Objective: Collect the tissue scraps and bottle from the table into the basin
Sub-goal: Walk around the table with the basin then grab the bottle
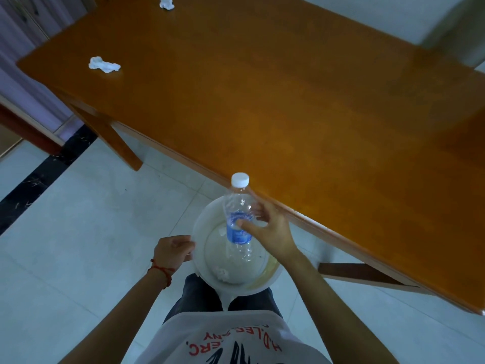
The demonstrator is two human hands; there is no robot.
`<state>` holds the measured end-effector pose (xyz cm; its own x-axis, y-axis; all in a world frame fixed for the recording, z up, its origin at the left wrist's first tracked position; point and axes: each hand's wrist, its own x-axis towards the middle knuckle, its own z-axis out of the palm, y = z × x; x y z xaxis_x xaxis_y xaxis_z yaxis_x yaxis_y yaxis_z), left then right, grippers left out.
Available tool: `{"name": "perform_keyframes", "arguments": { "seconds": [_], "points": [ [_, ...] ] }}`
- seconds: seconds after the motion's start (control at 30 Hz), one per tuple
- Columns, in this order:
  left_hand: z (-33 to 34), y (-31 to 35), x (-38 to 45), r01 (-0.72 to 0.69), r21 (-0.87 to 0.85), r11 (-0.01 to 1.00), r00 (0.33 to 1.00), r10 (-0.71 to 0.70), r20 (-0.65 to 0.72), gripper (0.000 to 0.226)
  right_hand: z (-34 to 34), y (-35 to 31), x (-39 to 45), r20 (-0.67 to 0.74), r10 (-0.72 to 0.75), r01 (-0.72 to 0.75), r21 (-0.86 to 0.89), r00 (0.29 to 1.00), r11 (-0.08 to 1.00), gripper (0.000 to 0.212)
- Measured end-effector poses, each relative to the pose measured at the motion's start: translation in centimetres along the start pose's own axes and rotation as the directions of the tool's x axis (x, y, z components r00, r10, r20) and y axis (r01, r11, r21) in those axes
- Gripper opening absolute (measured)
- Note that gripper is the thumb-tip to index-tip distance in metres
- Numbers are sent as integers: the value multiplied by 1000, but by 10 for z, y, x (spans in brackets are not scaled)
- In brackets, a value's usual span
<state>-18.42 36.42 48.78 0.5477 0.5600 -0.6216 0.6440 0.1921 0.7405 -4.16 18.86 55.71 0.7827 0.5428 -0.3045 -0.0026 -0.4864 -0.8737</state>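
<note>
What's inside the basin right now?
The bottle, held by the right hand, dips into the basin; one tissue scrap lies inside. The floor under the bottle is partly hidden.

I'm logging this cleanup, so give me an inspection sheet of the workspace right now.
Surface: wooden table, bare apart from two scraps.
Job's things: bottle, capped, held upright over the basin; one scrap already in the basin; near scrap and far scrap on the table.
Clutter: nothing seen.
Grippers: left hand grips the basin rim; right hand holds the bottle.
Cables: nothing seen.
Surroundings: tiled floor, curtain at left.
</note>
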Motion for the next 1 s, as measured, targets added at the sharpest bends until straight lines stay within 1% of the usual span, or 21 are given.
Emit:
{"name": "perform_keyframes", "arguments": {
  "seconds": [0.1,0.17,0.33,0.43,0.5,0.53,0.6,0.67,0.73,0.8,1.0],
  "points": [
    [-2,1,-6,18,-30,999,1000,-19,-13,29,8,11,-2,94,33,-21,-122,995,992,67],
    [-4,-1,-9,11,-34,999,1000,-11,-17,28,8,17,-4,114,61,-39,-180,992,983,70],
    [-14,-12,-17,3,3,1000,997,-3,-78,28,-6,29,-8,47,31,-15,-301,998,953,65],
    [-21,-16,-25,31,-27,999,993,-33,-111,11,-11,41,-9,-6,9,-11,-345,1000,939,61],
    [-26,-19,-29,47,-85,995,988,-59,-145,26,-9,47,-8,-32,55,-63,-376,998,924,60],
    [-29,-22,-31,51,-111,992,984,-69,-163,30,-6,49,-7,-39,92,-100,-380,995,919,60],
    [-34,-25,-34,65,-155,986,974,-96,-203,31,1,52,-4,-19,155,-151,-357,988,922,57],
    [-41,-29,-37,82,-208,975,964,-130,-232,30,11,51,0,39,197,-173,-336,980,926,51],
    [-51,-34,-39,94,-247,964,955,-157,-251,30,23,46,4,90,207,-165,-339,974,926,45],
    [-59,-36,-40,99,-278,956,950,-173,-258,31,33,41,8,110,195,-145,-350,975,925,40],
    [-110,-44,-28,106,-353,930,929,-219,-297,30,82,6,38,166,108,-35,-390,980,920,32]
  ]
}}
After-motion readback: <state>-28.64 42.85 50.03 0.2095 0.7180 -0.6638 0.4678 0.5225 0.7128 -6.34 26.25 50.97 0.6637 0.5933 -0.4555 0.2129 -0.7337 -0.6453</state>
